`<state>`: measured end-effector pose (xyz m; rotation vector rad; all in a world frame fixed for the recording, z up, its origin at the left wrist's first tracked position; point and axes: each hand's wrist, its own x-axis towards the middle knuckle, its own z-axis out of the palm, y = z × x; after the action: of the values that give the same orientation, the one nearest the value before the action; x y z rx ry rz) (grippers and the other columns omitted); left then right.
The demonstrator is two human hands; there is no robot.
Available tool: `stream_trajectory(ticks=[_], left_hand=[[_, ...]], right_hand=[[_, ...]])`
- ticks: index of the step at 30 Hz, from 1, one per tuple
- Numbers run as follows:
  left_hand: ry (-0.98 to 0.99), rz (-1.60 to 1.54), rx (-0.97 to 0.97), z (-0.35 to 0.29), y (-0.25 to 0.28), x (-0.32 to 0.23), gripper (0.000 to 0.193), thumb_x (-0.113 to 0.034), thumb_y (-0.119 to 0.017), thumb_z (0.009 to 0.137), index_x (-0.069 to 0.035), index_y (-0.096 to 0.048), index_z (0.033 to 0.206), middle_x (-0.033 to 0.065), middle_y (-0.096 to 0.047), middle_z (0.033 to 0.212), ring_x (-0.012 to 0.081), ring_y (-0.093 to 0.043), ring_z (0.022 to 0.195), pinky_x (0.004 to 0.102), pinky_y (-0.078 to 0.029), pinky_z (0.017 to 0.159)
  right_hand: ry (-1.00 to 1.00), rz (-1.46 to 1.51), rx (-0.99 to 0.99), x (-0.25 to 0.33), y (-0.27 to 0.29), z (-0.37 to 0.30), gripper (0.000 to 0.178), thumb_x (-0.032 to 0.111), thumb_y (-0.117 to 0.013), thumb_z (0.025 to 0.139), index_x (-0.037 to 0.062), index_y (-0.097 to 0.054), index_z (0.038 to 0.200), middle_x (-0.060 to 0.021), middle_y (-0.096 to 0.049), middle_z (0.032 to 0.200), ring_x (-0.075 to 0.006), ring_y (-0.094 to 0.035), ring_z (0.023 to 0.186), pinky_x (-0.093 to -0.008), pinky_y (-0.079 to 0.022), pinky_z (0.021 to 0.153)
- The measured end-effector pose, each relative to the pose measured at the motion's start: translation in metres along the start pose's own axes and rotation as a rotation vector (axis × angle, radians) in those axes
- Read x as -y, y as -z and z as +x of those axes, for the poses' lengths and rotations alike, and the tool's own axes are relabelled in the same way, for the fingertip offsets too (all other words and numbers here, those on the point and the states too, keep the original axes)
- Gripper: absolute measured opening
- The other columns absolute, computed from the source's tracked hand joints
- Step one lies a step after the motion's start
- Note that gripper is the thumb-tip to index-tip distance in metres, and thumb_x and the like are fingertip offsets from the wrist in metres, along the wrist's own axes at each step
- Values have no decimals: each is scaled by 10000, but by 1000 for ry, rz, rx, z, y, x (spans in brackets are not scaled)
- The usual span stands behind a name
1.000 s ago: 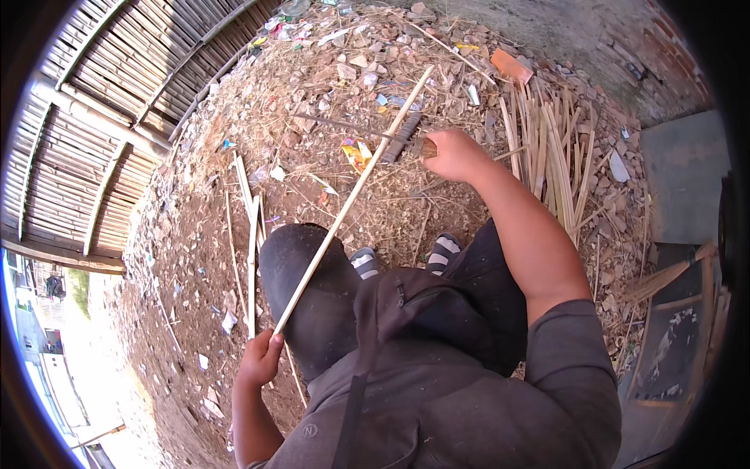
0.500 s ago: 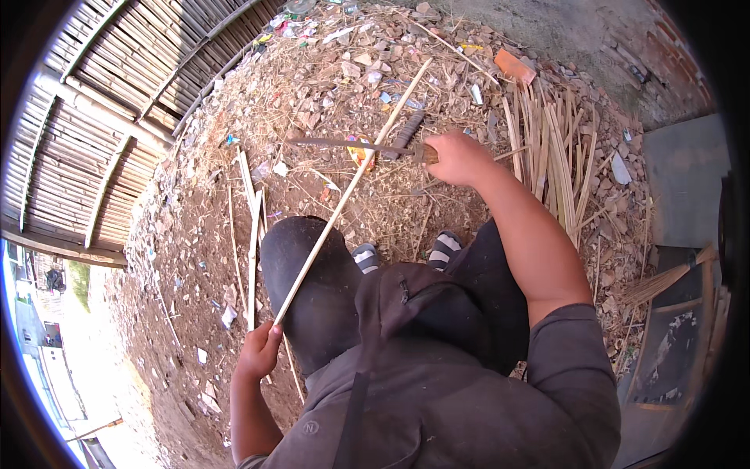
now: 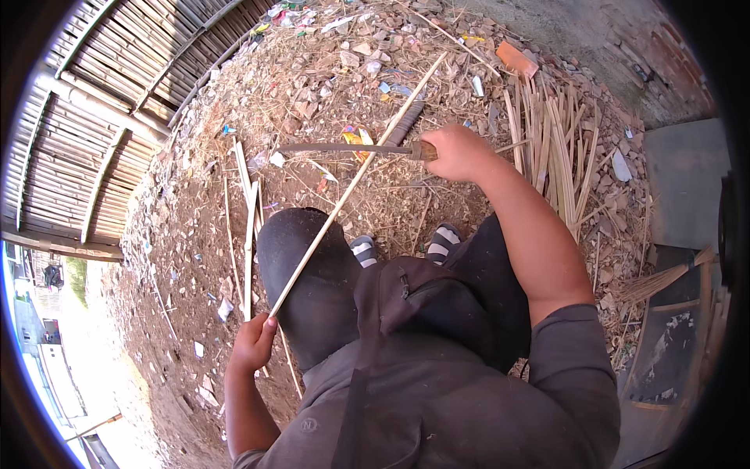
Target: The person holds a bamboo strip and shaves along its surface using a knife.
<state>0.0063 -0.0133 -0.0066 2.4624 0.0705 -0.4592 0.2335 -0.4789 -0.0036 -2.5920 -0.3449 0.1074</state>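
Observation:
A long, pale bamboo strip (image 3: 334, 214) slants up and to the right across my left thigh. My left hand (image 3: 255, 341) is closed round its near end, thumb on top. In my right hand (image 3: 457, 154) is the wooden handle of a long, dark-bladed knife (image 3: 344, 148). Its blade points left and crosses the strip in its upper part; whether the edge touches the strip I cannot tell. Beyond the knife a dark, ridged, bar-like thing (image 3: 407, 123) lies on the ground, partly behind the strip.
A heap of split bamboo strips (image 3: 556, 152) lies at the right, and a few more strips (image 3: 249, 234) lie left of my knee. Rubble, shavings and litter cover the ground near an orange brick piece (image 3: 516, 59). A bamboo fence (image 3: 117, 117) stands at left, a broom (image 3: 656, 285) at right.
The knife blade has swung slightly, its tip shifting left and a little down. My left hand and the strip's near end have moved slightly left, and the strip's far end slightly right.

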Motion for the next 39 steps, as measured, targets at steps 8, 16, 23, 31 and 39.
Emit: stream_trajectory(ticks=[8, 16, 23, 31, 39], left_hand=[[-53, -18, -39, 7, -4, 14, 503, -420, -499, 1020, -1, -482, 743, 172, -481, 572, 298, -473, 529, 431, -384, 538], [-58, 71, -81, -3, -2, -4, 461, -363, -483, 1036, 0, -479, 750, 176, -477, 558, 329, -484, 507, 439, -376, 522], [-70, 39, -80, 7, -4, -9, 472, -370, -484, 1033, 3, -500, 744, 186, -481, 559, 331, -490, 508, 434, -377, 518], [-90, 142, -155, -1, -17, 1, 468, -377, -484, 1028, -10, -468, 738, 212, -493, 575, 438, -521, 562, 476, -383, 524], [-107, 140, -141, -2, -8, -9, 450, -354, -514, 1020, -10, -463, 735, 214, -493, 576, 435, -520, 552, 469, -382, 510]], right_hand=[[-122, 60, -36, -22, 13, 6, 281, 236, -721, 732, 37, -682, 927, -190, -685, 836, -363, -673, 813, -445, -528, 738], [173, -125, 107, 29, 5, -9, 237, 237, -742, 744, 48, -624, 826, -180, -654, 770, -390, -645, 780, -481, -488, 682], [29, -23, 100, 3, -3, 6, 199, 217, -705, 735, 70, -648, 855, -162, -670, 812, -373, -661, 823, -470, -515, 720], [26, -37, 30, 16, 0, 1, 174, 222, -698, 755, 63, -644, 802, -155, -657, 743, -354, -660, 744, -463, -504, 654], [112, -203, -1, 32, -14, -4, 183, 225, -710, 748, 64, -654, 814, -161, -656, 733, -371, -663, 744, -467, -513, 676]])
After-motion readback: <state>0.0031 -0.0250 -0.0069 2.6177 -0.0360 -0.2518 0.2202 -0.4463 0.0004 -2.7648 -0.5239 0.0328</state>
